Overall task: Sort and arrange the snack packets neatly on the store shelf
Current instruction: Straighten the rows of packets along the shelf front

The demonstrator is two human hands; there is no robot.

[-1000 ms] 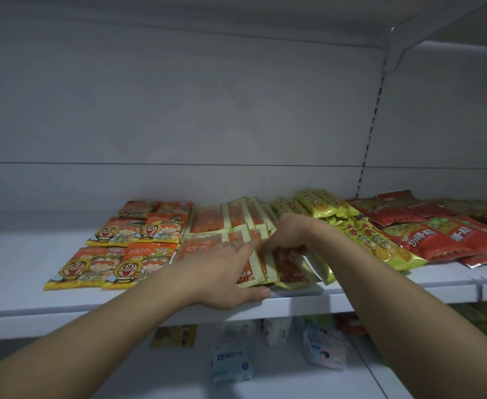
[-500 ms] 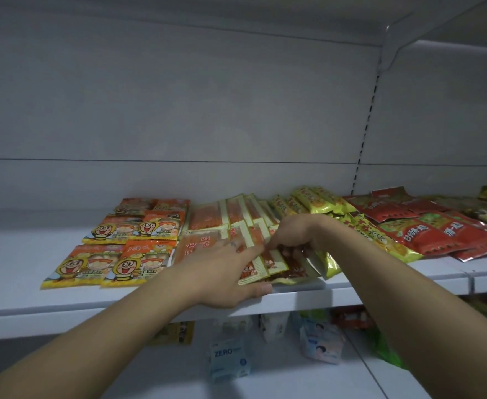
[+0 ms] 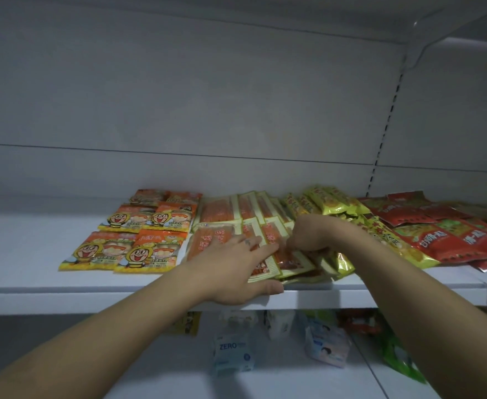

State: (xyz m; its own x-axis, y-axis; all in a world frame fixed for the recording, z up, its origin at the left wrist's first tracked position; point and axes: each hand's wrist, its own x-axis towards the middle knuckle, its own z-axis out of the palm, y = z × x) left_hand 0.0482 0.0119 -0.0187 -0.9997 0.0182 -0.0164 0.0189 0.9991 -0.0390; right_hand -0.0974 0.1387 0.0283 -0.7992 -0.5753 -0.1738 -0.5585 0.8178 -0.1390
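Note:
A white store shelf (image 3: 35, 286) carries rows of flat snack packets. Orange cartoon-face packets (image 3: 127, 249) lie in neat rows at the left. In the middle sit cream-edged orange strip packets (image 3: 222, 210), fanned and overlapping. My left hand (image 3: 236, 266) lies flat on the front ones, fingers straight, thumb at the shelf's front edge. My right hand (image 3: 308, 234) has its fingers curled down, pinching a strip packet (image 3: 294, 262) in that pile. Yellow-green packets (image 3: 334, 200) and red packets (image 3: 449, 240) lie to the right.
The shelf's left end is bare white surface. A white back panel rises behind, with a slotted upright (image 3: 386, 119) at the right. On the lower shelf lie a pale "ZERO" pack (image 3: 232, 355), a light blue packet (image 3: 327, 344) and a green packet (image 3: 400, 355).
Both hands stay on the middle strip packets. The right hand's fingers have curled further down into the pile and the front packets have shifted slightly.

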